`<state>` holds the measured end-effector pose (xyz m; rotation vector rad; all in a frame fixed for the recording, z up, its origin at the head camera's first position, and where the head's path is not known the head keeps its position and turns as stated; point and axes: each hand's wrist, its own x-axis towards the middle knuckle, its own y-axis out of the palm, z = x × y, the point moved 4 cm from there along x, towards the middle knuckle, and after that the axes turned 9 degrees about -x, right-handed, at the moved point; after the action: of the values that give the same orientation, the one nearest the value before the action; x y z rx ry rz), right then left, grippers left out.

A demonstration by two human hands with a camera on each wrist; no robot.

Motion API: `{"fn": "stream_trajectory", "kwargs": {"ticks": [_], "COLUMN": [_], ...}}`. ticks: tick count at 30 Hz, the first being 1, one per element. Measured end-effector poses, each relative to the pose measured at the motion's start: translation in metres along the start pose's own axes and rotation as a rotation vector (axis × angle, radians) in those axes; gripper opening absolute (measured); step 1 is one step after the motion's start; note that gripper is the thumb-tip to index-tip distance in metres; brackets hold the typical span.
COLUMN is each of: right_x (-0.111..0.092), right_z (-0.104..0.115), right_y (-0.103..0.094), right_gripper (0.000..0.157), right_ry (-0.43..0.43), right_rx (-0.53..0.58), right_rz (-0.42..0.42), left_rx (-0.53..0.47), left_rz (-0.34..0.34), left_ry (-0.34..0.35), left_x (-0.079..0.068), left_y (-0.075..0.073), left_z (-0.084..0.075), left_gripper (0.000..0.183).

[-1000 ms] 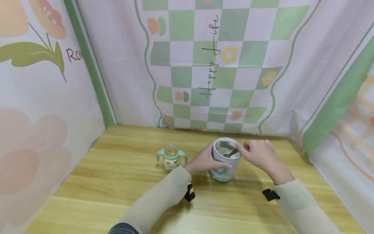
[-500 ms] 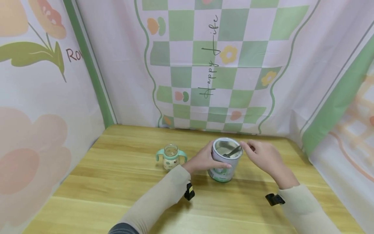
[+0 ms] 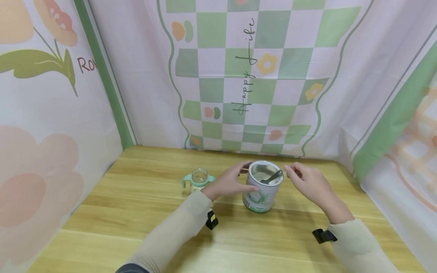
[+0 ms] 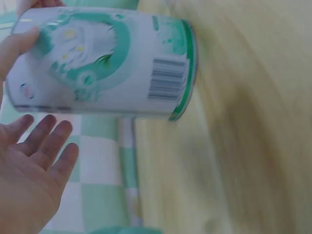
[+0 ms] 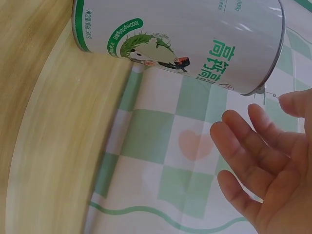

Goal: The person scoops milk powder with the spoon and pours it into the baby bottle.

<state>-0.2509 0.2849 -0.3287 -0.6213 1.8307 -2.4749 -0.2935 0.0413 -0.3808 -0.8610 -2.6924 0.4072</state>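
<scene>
A white and green milk powder can (image 3: 261, 201) stands upright and without a lid on the wooden table. Pale powder lies inside, and a grey scoop (image 3: 272, 177) leans in it with its handle on the rim. On the can's left side, my left hand (image 3: 229, 182) is spread, thumb across the front; in the left wrist view its fingers (image 4: 51, 139) stand apart from the can. Just right of the rim hovers my right hand (image 3: 308, 184), fingers loosely bent and holding nothing. The right wrist view shows a gap between those fingers (image 5: 243, 151) and the can.
A clear baby bottle (image 3: 199, 175) with mint-green handles stands left of the can, partly hidden by my left hand. Behind the table (image 3: 136, 204) hangs a checkered green and white curtain (image 3: 239, 91), with printed fabric on both sides.
My right hand has let go of the scoop handle and drawn off to the right. The left hand has loosened its grip on the can and shifted left. The can stays put.
</scene>
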Motion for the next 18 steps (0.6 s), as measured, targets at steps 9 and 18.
{"fn": "stream_trajectory", "kwargs": {"ticks": [9, 18], "right_x": [-0.003, -0.006], "right_z": [-0.001, -0.003], "right_y": [-0.001, 0.001], "right_gripper": [0.042, 0.044], "right_ry": [-0.008, -0.015], "right_rx": [0.031, 0.043], "right_rz": [0.007, 0.051], "left_rx": [0.136, 0.212], "left_rz": [-0.007, -0.055], "left_ry": [-0.014, 0.029], "left_x": [-0.014, -0.038], "left_y": [-0.032, -0.064], "left_z": [-0.009, -0.020], "left_gripper": [0.074, 0.051]}}
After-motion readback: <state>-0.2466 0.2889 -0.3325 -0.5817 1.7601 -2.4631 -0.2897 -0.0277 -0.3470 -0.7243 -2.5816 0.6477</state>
